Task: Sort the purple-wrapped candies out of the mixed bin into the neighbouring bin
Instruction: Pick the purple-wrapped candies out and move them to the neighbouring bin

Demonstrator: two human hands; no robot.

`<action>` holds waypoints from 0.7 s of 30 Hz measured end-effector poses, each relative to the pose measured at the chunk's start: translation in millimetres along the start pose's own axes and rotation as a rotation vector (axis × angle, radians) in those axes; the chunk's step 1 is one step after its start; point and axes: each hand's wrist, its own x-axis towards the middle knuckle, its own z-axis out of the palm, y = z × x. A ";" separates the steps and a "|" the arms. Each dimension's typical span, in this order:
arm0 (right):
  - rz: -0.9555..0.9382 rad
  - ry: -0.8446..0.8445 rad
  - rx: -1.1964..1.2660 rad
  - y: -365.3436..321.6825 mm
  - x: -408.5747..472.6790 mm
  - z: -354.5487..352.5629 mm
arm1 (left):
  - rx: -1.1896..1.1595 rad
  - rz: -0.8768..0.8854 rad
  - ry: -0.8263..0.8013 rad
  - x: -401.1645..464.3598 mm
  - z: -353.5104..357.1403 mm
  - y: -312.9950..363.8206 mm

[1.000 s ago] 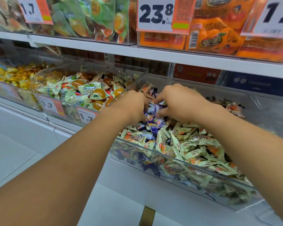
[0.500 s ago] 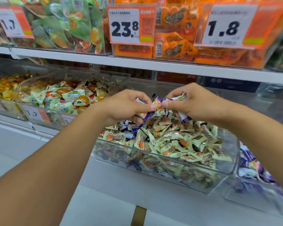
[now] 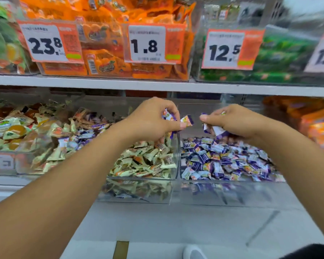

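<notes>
Two clear bins stand side by side on the lower shelf. The mixed bin holds mostly cream-and-orange wrapped candies with some purple ones at its back left. The neighbouring bin on the right is full of purple-wrapped candies. My left hand hovers over the wall between the bins and pinches purple-wrapped candies in its fingers. My right hand is above the back of the purple bin, fingers curled round several purple-wrapped candies that hang below it.
A bin of green-and-orange jelly packs sits far left, orange packs far right. The upper shelf carries orange and green snack bags behind price tags 23.8, 1.8, 12.5. White floor lies below.
Both hands lifted out of the mixed bin holding purple candies and moved right; my right hand now hangs over the purple bin. The view swung right too.
</notes>
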 end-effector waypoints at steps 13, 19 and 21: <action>0.326 0.086 0.306 67.0 27.4 -55.4 | 0.004 -0.175 -0.359 108.8 97.9 25.2; 0.278 0.009 0.232 70.7 33.7 -56.5 | -0.047 -0.216 -0.383 105.2 103.5 16.0; 0.227 0.020 0.159 71.4 34.7 -53.1 | 0.093 -0.134 -0.357 103.1 102.0 13.5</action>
